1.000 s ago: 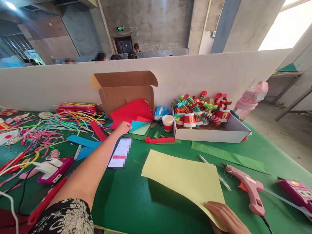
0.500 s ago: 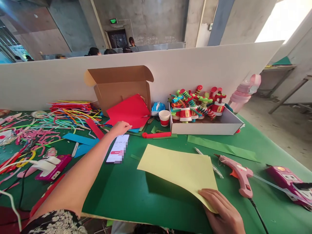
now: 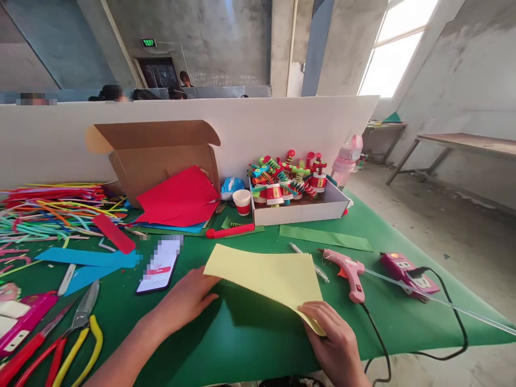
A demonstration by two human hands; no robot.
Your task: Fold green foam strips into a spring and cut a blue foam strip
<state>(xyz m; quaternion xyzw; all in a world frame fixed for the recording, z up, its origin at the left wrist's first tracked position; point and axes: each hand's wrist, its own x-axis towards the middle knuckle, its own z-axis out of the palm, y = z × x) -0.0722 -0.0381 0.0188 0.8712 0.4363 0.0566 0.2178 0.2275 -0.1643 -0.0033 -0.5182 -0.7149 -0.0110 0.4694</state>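
Observation:
A sheet of yellow paper (image 3: 266, 274) is raised over the table, its near edge bowed and casting a shadow. My right hand (image 3: 330, 333) pinches it at the near right corner, thumb underneath and fingers on top. At the left edge of the sheet is my left hand (image 3: 189, 295), its thumb apart from the fingers; the paper partly covers the fingertips, and they seem to touch the edge. A phone (image 3: 159, 266) lies left of that hand. Just beyond the sheet's right side are a white pen (image 3: 310, 262) and a pink glue gun (image 3: 346, 271).
A white box (image 3: 300, 213) of paper-cup figures and a paper cup (image 3: 242, 202) stand behind. Red sheets (image 3: 179, 199) lean in an open cardboard box (image 3: 161, 161). Pliers (image 3: 83, 317), blue strips (image 3: 86, 258) and pipe cleaners (image 3: 60, 207) lie left; a purple power strip (image 3: 403, 274) right.
My left hand has come back from beside the red sheets to the yellow paper's left edge. My right hand keeps its pinch. The view has turned right.

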